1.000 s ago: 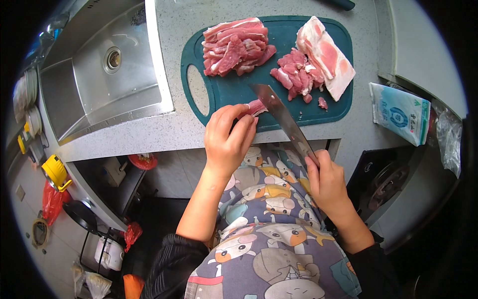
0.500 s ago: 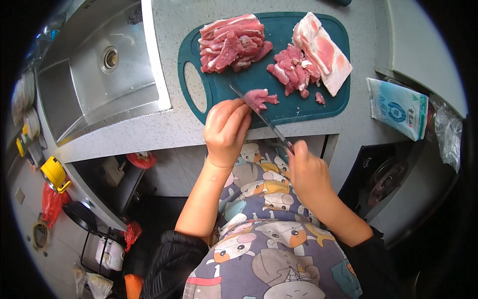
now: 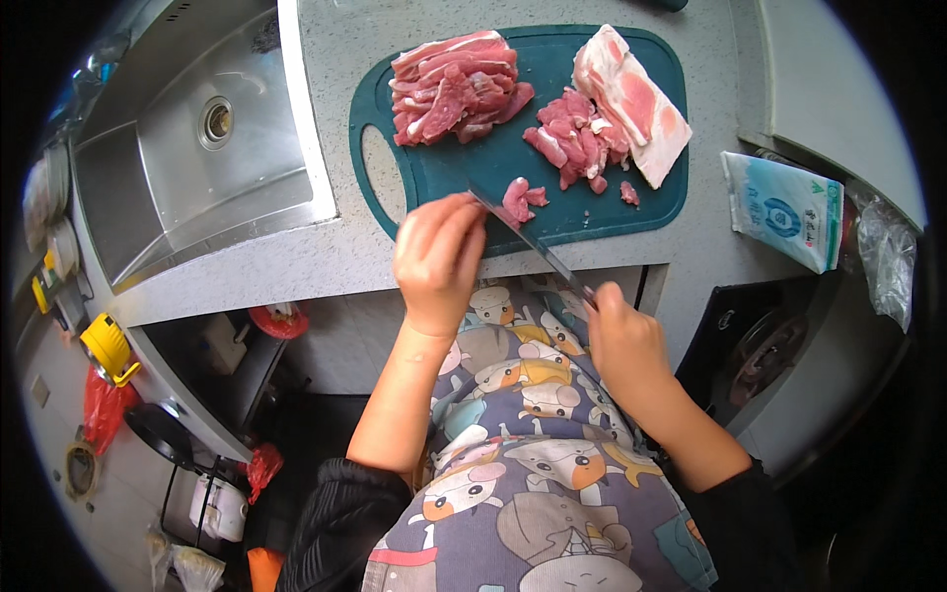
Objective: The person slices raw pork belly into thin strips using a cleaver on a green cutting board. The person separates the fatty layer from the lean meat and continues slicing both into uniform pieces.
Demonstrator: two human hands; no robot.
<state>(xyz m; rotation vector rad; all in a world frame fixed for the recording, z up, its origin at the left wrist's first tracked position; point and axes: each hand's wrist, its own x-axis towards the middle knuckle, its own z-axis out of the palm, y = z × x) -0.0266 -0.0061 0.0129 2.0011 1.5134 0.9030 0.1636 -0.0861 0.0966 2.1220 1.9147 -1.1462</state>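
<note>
My right hand is closed round the handle of a kitchen knife, whose blade slants up and left across the near edge of a dark green cutting board. Beside the blade tip, my left hand has its fingers curled and pressed together; whatever they hold is hidden. Just right of the blade lie a few small cut pieces of meat. Farther back on the board are a stack of pork strips, a heap of cut pork pieces and a fatty pork slab.
A steel sink is set into the grey speckled counter on the left. To the right are a blue and white packet, a crumpled clear plastic bag and a black stove with a burner.
My right hand has shifted slightly right, and the knife with it. My left hand has moved slightly left. The meat beside the blade now shows as a smaller clump, apart from my left fingers.
</note>
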